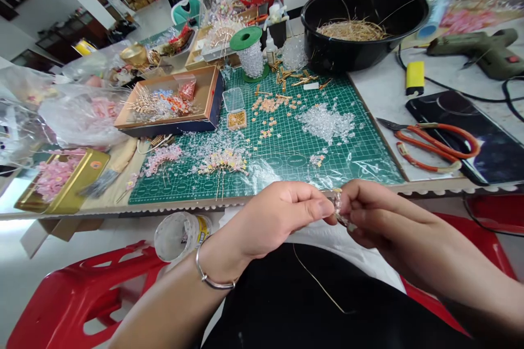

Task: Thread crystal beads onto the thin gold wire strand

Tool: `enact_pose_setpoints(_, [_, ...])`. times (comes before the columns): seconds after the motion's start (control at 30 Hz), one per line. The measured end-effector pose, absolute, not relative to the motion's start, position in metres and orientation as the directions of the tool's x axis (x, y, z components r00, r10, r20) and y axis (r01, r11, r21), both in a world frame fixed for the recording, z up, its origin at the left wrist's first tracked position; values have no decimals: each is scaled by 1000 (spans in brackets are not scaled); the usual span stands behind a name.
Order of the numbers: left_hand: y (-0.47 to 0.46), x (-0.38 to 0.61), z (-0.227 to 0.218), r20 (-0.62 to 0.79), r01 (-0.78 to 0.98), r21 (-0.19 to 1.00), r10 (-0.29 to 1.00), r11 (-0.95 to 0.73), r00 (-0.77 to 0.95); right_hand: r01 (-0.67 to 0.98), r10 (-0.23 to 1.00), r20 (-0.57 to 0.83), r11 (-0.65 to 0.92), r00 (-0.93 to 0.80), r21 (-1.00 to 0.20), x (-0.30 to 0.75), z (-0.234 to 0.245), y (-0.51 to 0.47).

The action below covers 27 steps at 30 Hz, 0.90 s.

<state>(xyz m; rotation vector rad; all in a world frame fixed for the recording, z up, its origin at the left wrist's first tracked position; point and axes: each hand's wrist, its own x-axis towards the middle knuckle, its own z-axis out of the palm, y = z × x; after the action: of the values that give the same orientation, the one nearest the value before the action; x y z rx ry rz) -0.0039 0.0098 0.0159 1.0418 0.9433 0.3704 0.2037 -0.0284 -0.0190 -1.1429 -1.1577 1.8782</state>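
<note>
In front of the table edge, my left hand (282,215) pinches a small beaded wire piece (338,202) between thumb and forefinger. The fingers of my right hand (385,215) close on its other side, and they partly cover it. A thin gold wire (317,278) trails over the black cloth on my lap. Beyond my hands, a green cutting mat (286,166) bears a heap of clear beads (327,124), peach flower beads (268,104) and a little bead cluster (317,160). Left of these lie a yellow beaded hair comb (223,161) and a pink one (162,159).
Orange-handled pliers (438,139) lie partly on a dark phone (470,131). A glue gun (483,52), a black basin (364,54) and a green bead spool (250,57) stand behind. Leftward are an open box (208,109), a gold tin (90,174) and a red stool (73,305).
</note>
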Motion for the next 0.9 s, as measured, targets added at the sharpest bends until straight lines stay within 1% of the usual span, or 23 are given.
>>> enact_pose_setpoints(0.1, [8,-3,14,-480,74,832,648,550,591,-269,813,-376,-521,-443,-810,196,-19,-28])
enact_pose_setpoints(0.17, [6,-2,11,-479,17,807,636,591,605,-343,804,-382,-555,-456,-758,192,-19,-28])
enact_pose_setpoints(0.23, [5,-2,9,-477,8,806,641,592,601,-376,790,-407,-588,-459,-716,191,-19,-28])
enact_pose_setpoints(0.3, [5,-2,9,-477,56,835,669,547,571,-383,768,-440,-623,-465,-682,192,-20,-28])
enact_pose_setpoints(0.4, [4,-4,12,-457,194,886,719,421,524,-357,734,-479,-663,-480,-658,194,-24,-28])
enact_pose_setpoints(0.47, [3,-5,14,-426,263,905,750,335,506,-325,725,-494,-670,-480,-667,195,-26,-28])
enact_pose_setpoints(0.53, [2,-6,15,-408,303,908,769,288,492,-282,718,-501,-669,-483,-688,194,-27,-28])
enact_pose_setpoints(0.63, [1,-7,14,-416,296,906,761,301,499,-263,711,-487,-666,-506,-699,193,-27,-29])
enact_pose_setpoints(0.7, [1,-7,13,-401,225,916,767,332,501,-318,726,-457,-656,-514,-685,193,-27,-30])
enact_pose_setpoints(0.77, [1,-8,10,-393,112,911,758,396,521,-375,746,-430,-642,-509,-669,194,-28,-31])
enact_pose_setpoints(0.83, [2,-10,8,-414,49,879,708,474,572,-397,753,-424,-637,-503,-661,195,-28,-33])
enact_pose_setpoints(0.9, [2,-12,5,-441,85,858,643,506,627,-394,747,-428,-644,-508,-656,197,-28,-35])
